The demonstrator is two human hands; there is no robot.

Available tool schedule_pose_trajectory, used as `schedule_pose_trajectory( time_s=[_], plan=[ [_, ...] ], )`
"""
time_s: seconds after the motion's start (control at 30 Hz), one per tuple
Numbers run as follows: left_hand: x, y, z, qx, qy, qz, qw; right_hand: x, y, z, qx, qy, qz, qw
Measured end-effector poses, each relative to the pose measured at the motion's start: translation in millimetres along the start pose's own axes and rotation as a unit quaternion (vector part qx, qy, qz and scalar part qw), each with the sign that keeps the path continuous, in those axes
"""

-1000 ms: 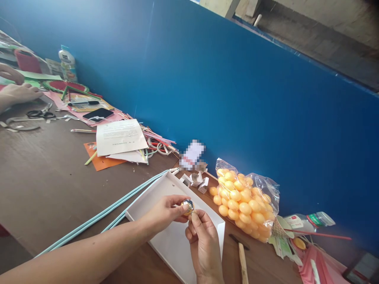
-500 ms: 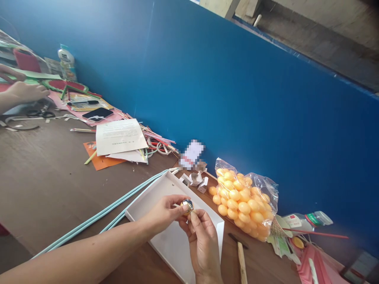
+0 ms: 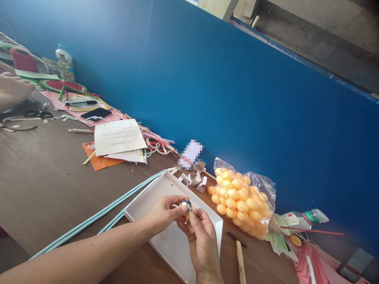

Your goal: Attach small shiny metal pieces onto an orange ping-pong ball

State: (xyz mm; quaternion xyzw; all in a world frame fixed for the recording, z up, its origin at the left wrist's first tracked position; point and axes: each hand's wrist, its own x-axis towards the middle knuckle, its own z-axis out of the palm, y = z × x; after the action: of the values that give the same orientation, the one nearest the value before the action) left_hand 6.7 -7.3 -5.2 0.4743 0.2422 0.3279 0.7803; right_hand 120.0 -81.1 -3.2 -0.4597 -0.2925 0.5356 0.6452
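A small shiny metal ball [image 3: 186,204], silver with a golden tint, is held above a shallow white tray [image 3: 174,246]. My left hand [image 3: 167,213] pinches it between thumb and fingers from the left. From the lower right, my right hand [image 3: 201,236] is closed, thumb and index fingertips pressed together at the ball's lower edge. Whether the right fingertips hold some smaller piece as well is hidden. A tiny round bit lies inside the tray near its far corner.
Right of the tray lie a hammer [image 3: 240,258] and a clear bag of orange balls [image 3: 242,203]. Pale blue tubes [image 3: 118,205] run along its left. Papers [image 3: 118,136], a phone [image 3: 96,114] and scissors [image 3: 38,113] lie farther left, near another person's hand [image 3: 14,90]. A blue partition [image 3: 207,86] stands behind.
My hands keep nearly the same hold on the ball. The other person's hand at the far left has shifted left. The whole view has slid slightly left.
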Motion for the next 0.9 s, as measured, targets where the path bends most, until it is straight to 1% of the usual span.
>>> schedule_pose_trajectory(
  time_s=[0.17,0.33,0.4,0.63,0.73,0.9],
  plan=[
    [0,0,1,0.001,-0.003,-0.009,1.000,0,0,-5,-0.011,-0.015,0.002,1.000],
    [-2,3,-1,0.036,0.025,0.003,0.999,4,1,-5,-0.020,0.007,0.005,1.000],
    [-2,6,-2,0.044,0.026,0.007,0.999,5,1,-3,-0.016,0.006,0.003,1.000],
    [0,12,-3,-0.021,0.003,-0.021,1.000,2,0,1,-0.008,0.003,-0.022,1.000],
    [0,12,-1,-0.026,0.006,-0.026,0.999,1,1,0,-0.023,-0.001,-0.024,0.999],
    [-1,7,0,-0.018,0.006,-0.027,0.999,3,2,-2,-0.053,0.022,-0.004,0.998]
  ],
)
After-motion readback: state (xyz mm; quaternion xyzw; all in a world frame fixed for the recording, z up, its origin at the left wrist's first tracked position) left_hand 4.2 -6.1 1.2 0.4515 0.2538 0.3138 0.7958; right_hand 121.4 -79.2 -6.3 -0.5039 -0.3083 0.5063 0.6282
